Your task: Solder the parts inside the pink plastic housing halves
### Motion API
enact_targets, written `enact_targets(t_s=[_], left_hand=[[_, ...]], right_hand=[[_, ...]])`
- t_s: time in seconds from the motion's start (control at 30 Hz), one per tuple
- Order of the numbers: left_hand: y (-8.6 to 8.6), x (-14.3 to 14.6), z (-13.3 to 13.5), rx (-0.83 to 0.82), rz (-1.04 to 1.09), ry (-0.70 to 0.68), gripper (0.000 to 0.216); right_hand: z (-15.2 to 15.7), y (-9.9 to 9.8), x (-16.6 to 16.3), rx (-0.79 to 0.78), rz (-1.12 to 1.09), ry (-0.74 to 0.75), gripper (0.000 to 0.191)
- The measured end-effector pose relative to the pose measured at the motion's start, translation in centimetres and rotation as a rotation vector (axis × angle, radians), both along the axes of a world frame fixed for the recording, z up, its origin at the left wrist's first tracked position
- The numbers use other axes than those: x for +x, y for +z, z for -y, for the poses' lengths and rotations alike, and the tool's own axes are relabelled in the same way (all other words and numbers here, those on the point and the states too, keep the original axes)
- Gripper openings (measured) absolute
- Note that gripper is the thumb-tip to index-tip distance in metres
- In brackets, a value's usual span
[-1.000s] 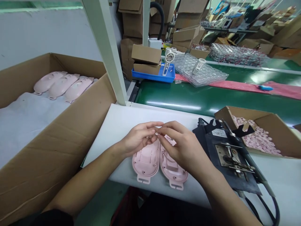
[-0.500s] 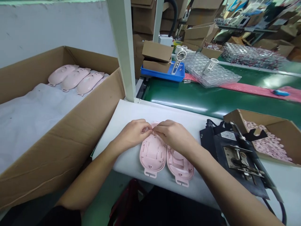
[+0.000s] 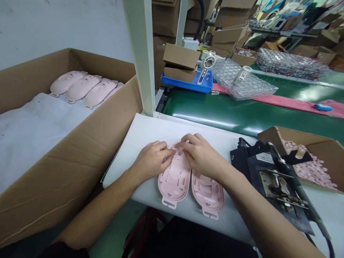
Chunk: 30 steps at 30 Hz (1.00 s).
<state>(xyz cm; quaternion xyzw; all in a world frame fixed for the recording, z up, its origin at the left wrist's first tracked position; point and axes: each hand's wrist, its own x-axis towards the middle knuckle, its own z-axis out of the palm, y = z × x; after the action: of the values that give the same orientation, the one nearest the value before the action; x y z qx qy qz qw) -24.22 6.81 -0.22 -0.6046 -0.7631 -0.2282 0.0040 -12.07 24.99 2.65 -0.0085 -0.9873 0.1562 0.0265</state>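
Two pink plastic shell halves lie side by side, hollow side up: the left shell and the right shell. Screw posts and ribs show inside them, and each has a slotted tab at its near end. My left hand is over the upper left edge of the left shell, thumb and forefinger closed near its far end. Above the same end, my right hand is closed in a pinch, its wrist partly covering the right shell. What small thing either hand holds, if any, is hidden.
On the left, a large cardboard box holds several pink shells on white sheeting. A black metal fixture with a cable stands right, beside a box of small pink parts. Behind run a post and a green conveyor.
My right fingers have lifted and parted slightly from my left ones. My left hand has shifted a little down the shell. The view has moved slightly.
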Motion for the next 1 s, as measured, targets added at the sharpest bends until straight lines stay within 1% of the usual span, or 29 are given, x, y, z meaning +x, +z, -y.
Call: enact_targets(t_s=[0.07, 0.13, 0.23, 0.3, 0.47, 0.53, 0.6, 0.67, 0.7, 0.73, 0.77, 0.8, 0.83, 0.87, 0.9, 0.93, 0.97, 1.0], left_hand=[[-0.1, 0.0, 0.0, -0.029, -0.066, -0.024, 0.025], [-0.1, 0.0, 0.0, -0.074, -0.103, -0.047, 0.025], [0.0, -0.1, -0.1, -0.122, -0.132, -0.055, 0.025], [0.0, 0.0, -0.1, -0.139, -0.153, -0.059, 0.026], [0.2, 0.1, -0.2, -0.164, -0.159, -0.052, 0.028], [0.2, 0.1, -0.2, -0.172, -0.138, -0.044, 0.030], [0.1, 0.0, -0.2, -0.165, -0.097, -0.041, 0.031], [0.1, 0.0, -0.1, -0.138, -0.036, -0.039, 0.031], [0.0, 0.0, -0.1, -0.119, -0.007, -0.039, 0.030], [0.0, -0.1, -0.2, -0.094, 0.015, -0.038, 0.029], [0.0, -0.2, -0.2, -0.064, 0.031, -0.038, 0.029], [0.1, -0.2, -0.3, -0.027, 0.041, -0.037, 0.030], [0.1, -0.3, -0.4, 0.016, 0.050, -0.039, 0.030], [0.2, -0.3, -0.5, 0.063, 0.062, -0.045, 0.030], [0.3, -0.3, -0.5, 0.106, 0.079, -0.057, 0.029], [0.4, -0.2, -0.5, 0.143, 0.097, -0.080, 0.027], [0.4, -0.1, -0.5, 0.178, 0.115, -0.111, 0.026], [0.4, 0.0, -0.5, 0.203, 0.130, -0.147, 0.024]], right_hand=[[-0.1, -0.2, -0.6, -0.030, -0.038, -0.104, 0.037], [-0.1, -0.4, -1.3, -0.052, 0.016, -0.140, 0.039], [0.0, -0.7, -2.4, -0.070, 0.146, -0.125, 0.036], [-0.1, -0.7, -3.0, -0.070, 0.186, -0.135, 0.033], [-0.2, -0.4, -4.3, -0.005, 0.275, -0.114, 0.031], [0.5, 0.0, -4.4, 0.041, 0.277, -0.105, 0.027], [1.2, 1.0, -3.5, 0.100, 0.245, -0.108, 0.027], [1.4, 2.6, -1.3, 0.122, 0.127, -0.098, 0.029], [1.0, 3.4, 0.5, 0.110, 0.022, -0.102, 0.028], [0.4, 4.3, 2.5, 0.094, -0.119, -0.138, 0.026], [-0.5, 5.0, 4.9, 0.088, -0.277, -0.222, 0.023], [-1.7, 5.6, 7.4, 0.098, -0.420, -0.356, 0.019], [-3.1, 5.9, 10.1, 0.119, -0.511, -0.519, 0.017], [-4.6, 6.0, 12.7, 0.142, -0.536, -0.681, 0.017], [-6.2, 5.8, 15.1, 0.147, -0.474, -0.805, 0.020], [-7.7, 5.3, 17.2, 0.117, -0.348, -0.866, 0.027], [-9.1, 4.6, 19.0, 0.064, -0.205, -0.875, 0.032], [-10.3, 3.9, 20.3, -0.004, -0.080, -0.850, 0.035]])
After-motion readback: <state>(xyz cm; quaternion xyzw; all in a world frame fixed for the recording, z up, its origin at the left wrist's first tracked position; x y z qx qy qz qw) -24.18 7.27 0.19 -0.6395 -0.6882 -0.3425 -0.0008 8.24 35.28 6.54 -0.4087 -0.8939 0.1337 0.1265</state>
